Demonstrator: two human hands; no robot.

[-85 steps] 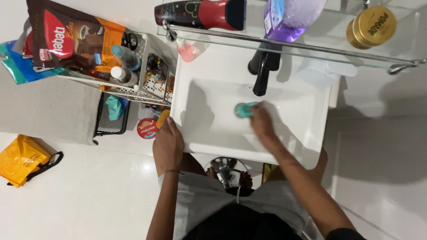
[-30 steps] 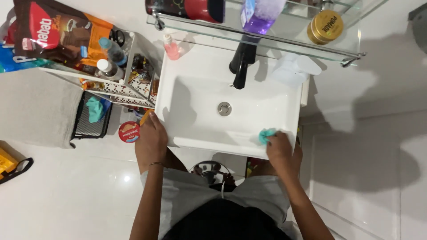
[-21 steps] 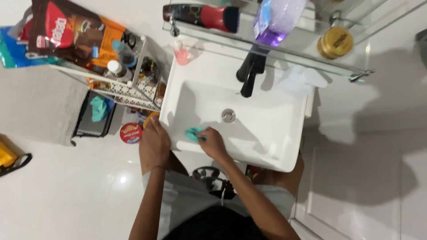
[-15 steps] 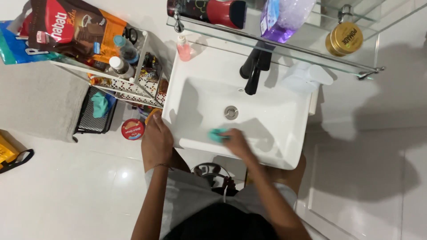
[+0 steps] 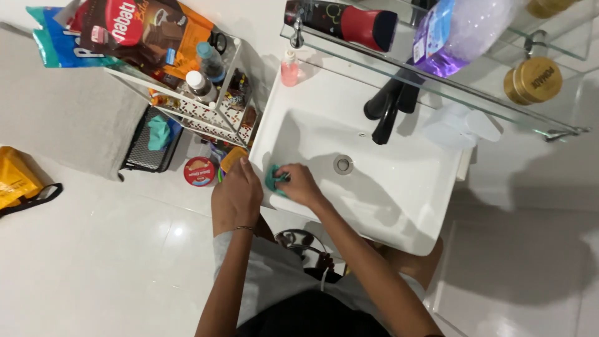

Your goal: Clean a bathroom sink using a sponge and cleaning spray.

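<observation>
- At the far left edge of the frame a yellow bag [image 5: 15,180] with a black strap lies on the glossy white floor tiles [image 5: 106,262], which mirror a ceiling light.
- Above it, a grey mat [image 5: 68,118] covers the floor in the upper left.
- A white wire rack [image 5: 206,115] stands just left of the sink; snack packets [image 5: 134,28] in brown, orange and teal lie on top, and small capped bottles [image 5: 203,72] stand inside it.
- Below the rack a black mesh basket [image 5: 146,153] holds a teal cloth, and a round red lid [image 5: 199,171] lies on the floor beside it.
- The left hand [image 5: 236,195] rests on the sink's front left corner, palm down, fingers pressed together over the rim.
- The teal sponge [image 5: 273,178] sits against the inner left wall of the white sink [image 5: 399,187], in the middle of the frame.
- The right hand [image 5: 299,185] is inside the basin, its fingers pinching the sponge and pressing it to the wall.
- A round metal drain [image 5: 342,164] lies right of the hand; a black tap [image 5: 390,109] rises at the back rim, and a small pink bottle [image 5: 289,67] stands at the back left corner.
- A glass shelf [image 5: 437,84] runs across the top, carrying a red and black tube [image 5: 349,22], a purple bottle [image 5: 458,31] and, at the upper right, a gold tin [image 5: 532,80].
- To the right, pale wall and floor tiles lie in soft shadow.
</observation>
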